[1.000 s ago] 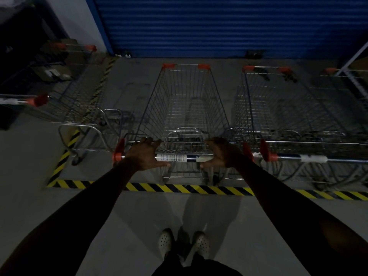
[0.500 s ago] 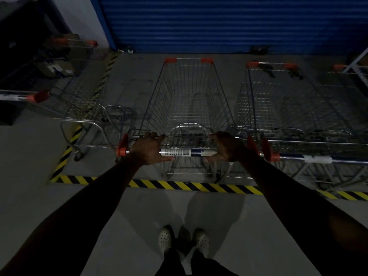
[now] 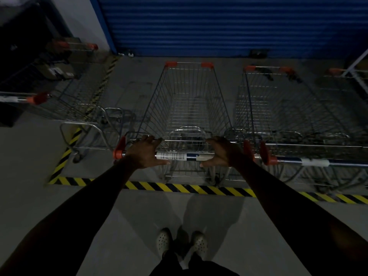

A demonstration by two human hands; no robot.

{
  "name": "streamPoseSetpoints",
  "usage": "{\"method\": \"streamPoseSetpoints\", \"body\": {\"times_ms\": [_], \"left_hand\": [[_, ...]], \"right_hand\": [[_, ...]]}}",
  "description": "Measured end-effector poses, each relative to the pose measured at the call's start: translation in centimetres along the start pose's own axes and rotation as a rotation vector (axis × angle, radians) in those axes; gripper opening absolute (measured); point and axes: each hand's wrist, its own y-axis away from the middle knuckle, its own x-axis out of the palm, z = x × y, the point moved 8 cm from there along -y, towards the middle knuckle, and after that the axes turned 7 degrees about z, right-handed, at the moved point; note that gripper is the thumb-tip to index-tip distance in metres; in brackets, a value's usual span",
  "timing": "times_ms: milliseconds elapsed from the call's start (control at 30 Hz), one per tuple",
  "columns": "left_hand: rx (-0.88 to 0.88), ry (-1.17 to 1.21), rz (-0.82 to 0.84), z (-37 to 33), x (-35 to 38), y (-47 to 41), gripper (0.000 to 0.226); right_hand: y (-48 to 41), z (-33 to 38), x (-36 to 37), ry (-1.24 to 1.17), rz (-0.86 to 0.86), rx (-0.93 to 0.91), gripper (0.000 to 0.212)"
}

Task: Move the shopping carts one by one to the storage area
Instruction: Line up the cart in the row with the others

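At the centre of the frame, a wire shopping cart (image 3: 189, 108) stands on the far side of the yellow and black striped line (image 3: 189, 189), with its front toward the blue shutter (image 3: 219, 26). Both my hands are at its handle (image 3: 191, 156). My left hand (image 3: 146, 151) lies over the left part of the bar, just beside the orange end cap, and my right hand (image 3: 221, 151) is over the right part. On both hands the fingers are stretched forward and spread, with the thumbs below the bar, so they are not closed around it. Between them I see the white barcode label (image 3: 171, 156).

Just beside it, on the right of the frame, stands a second cart (image 3: 278, 108), their orange handle ends close together. Another cart (image 3: 65, 100) is at the left, turned sideways. My light shoes (image 3: 164, 241) are at the bottom centre, on the grey floor (image 3: 39, 176).
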Motion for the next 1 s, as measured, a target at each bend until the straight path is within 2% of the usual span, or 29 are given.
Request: {"method": "streamPoseSetpoints", "body": {"times_ms": [200,333,467,600,733,867,1000], "left_hand": [[0.024,0.016,0.028,0.1,-0.1,0.5,0.130],[0.031,0.078,0.026,0.3,-0.2,1.0,0.122],[0.073,0.188,-0.027,1.0,-1.3,1.9,0.117],[0.059,0.222,-0.100,3.4,-3.6,2.7,0.095],[0.116,0.269,-0.209,7.9,-6.7,3.6,0.091],[0.147,0.282,-0.333,13.7,-10.7,6.0,0.081],[0.144,0.298,-0.489,21.5,-14.5,9.4,0.087]], "right_hand": [[0.4,0.7,0.0,-0.001,-0.034,-0.027,0.137],[1.0,1.3,-0.4,-0.005,-0.109,-0.087,0.124],[1.2,3.1,-1.5,0.029,-0.262,-0.120,0.091],[-0.5,5.9,-2.3,-0.071,-0.359,-0.108,0.094],[-3.1,12.3,-4.5,-0.157,-0.466,-0.145,0.095],[-5.7,19.7,-6.7,-0.248,-0.660,-0.206,0.095],[-8.4,29.0,-8.9,-0.288,-0.727,-0.304,0.095]]}}
